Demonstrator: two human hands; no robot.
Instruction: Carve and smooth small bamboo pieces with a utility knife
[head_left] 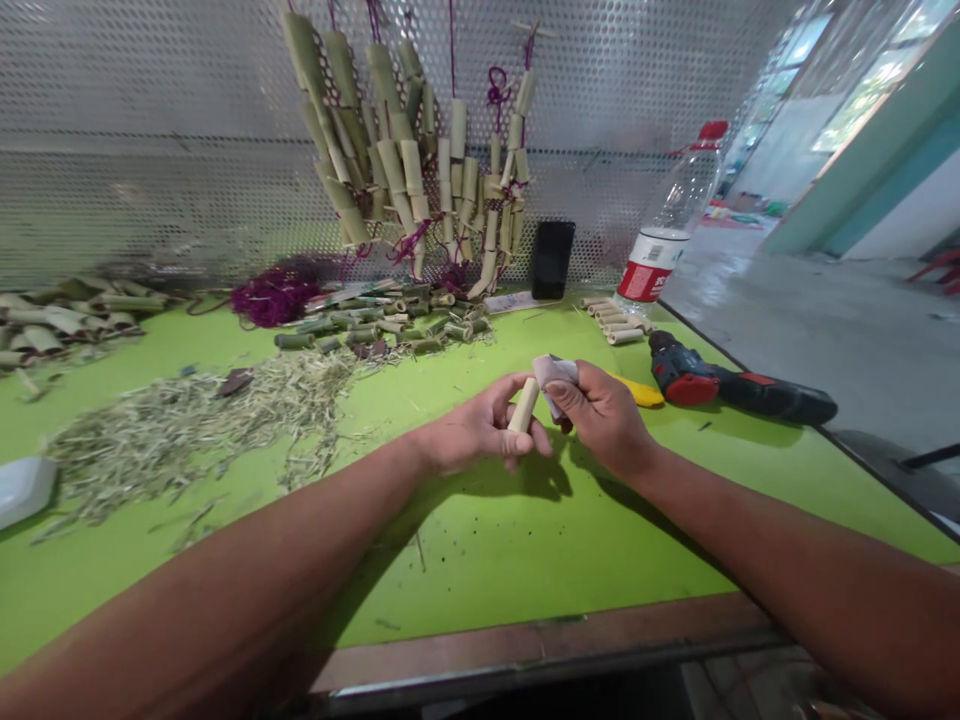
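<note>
My left hand pinches a short pale bamboo tube, holding it tilted above the green table mat. My right hand is closed on a folded piece of greyish sandpaper, pressed against the upper end of the tube. Both hands meet over the middle of the mat. Just behind the right hand lies a yellow-handled tool, partly hidden by the hand.
A red and black cordless drill lies at the right. A plastic bottle, a black phone, cut bamboo tubes, purple cord, hanging bamboo strings and a heap of shavings fill the back and left.
</note>
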